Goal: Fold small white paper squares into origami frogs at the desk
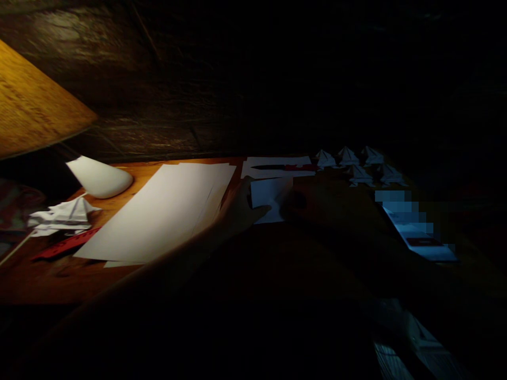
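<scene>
A small white piece of paper is held up over the middle of the table. My left hand grips its left side, with the thumb lying across the lower front. At the paper's right edge, my right hand is closed on it; deep shadow hides most of those fingers. To the left of my left hand lies a stack of white sheets. Behind the held paper, a knife with a dark blade and a red handle rests on other white paper.
Several folded paper figures stand at the back right. A lit phone is on the right. On the left are a lamp with a yellow shade and white base, crumpled paper and a red ruler. A dark wall rises behind.
</scene>
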Tool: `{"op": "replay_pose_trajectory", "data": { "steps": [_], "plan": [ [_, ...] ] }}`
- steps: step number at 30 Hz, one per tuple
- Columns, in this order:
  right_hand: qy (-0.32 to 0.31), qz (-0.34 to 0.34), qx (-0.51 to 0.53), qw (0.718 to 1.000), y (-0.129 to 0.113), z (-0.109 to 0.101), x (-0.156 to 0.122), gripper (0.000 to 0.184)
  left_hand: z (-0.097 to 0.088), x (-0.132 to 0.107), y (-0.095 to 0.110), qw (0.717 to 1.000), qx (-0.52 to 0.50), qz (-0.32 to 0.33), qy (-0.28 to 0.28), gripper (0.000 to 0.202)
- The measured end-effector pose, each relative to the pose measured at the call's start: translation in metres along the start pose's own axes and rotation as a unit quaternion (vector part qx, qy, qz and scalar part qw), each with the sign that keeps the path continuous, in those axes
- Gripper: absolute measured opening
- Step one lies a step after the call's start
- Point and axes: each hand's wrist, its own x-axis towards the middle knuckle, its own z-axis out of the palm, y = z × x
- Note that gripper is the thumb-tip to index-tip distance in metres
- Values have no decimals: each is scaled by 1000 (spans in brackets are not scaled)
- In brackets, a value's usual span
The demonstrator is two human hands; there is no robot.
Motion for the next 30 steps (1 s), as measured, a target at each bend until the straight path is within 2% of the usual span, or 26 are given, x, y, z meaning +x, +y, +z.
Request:
{"op": "replay_pose_trajectory", "data": {
  "steps": [4,10,18,22,26,30],
  "plan": [
    [1,-1,-4,1000,2,3,0,18,0,-2,2,995,82,50,-1,62],
    [-6,17,2,1000,4,5,-2,23,-3,-5,15,986,148,74,-6,60],
    [-1,39,-1,999,-5,1,-3,15,-1,-10,13,997,79,19,17,86],
    [-1,31,32,999,-4,1,-4,16,-4,-11,24,992,126,29,14,92],
    [-13,35,34,999,-7,-1,-5,16,-15,-10,40,984,162,69,-19,88],
    [-8,35,43,998,-6,0,-5,16,-22,-12,45,968,202,113,-96,86]
  ]
}}
